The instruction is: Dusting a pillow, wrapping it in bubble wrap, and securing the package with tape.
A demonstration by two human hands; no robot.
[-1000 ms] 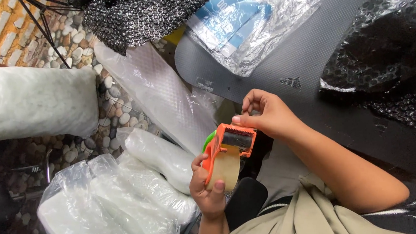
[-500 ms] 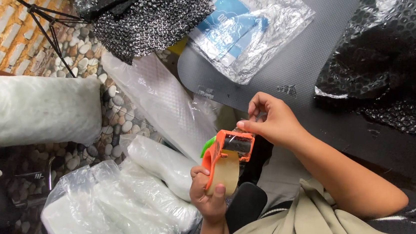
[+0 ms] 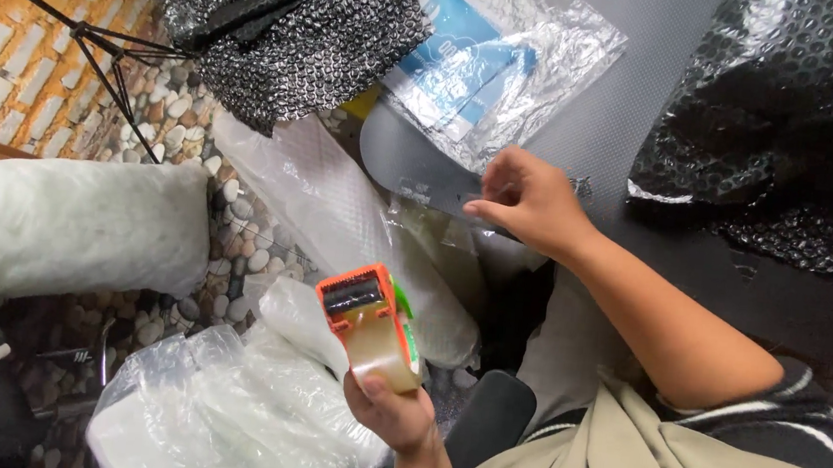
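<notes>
Left hand (image 3: 389, 412) is raised, palm up, fingers curled in a closed grip. Right hand (image 3: 530, 202) reaches forward on an outstretched bare forearm, fingertips pinched together.

The orange plastic tape dispenser (image 3: 367, 312) is showing a matt shell, and its roll of clear glossy tape (image 3: 388, 354) is catching light. The clear crinkled plastic bags (image 3: 220, 418) are shining wetly. The black bubble wrap sheet (image 3: 303, 43) is looking dimpled and glossy, as is the second black bubble wrap (image 3: 788, 126). The grey table top (image 3: 626, 132) is appearing matt and finely textured. The floor of rounded pebbles (image 3: 245, 239) is looking rough.
</notes>
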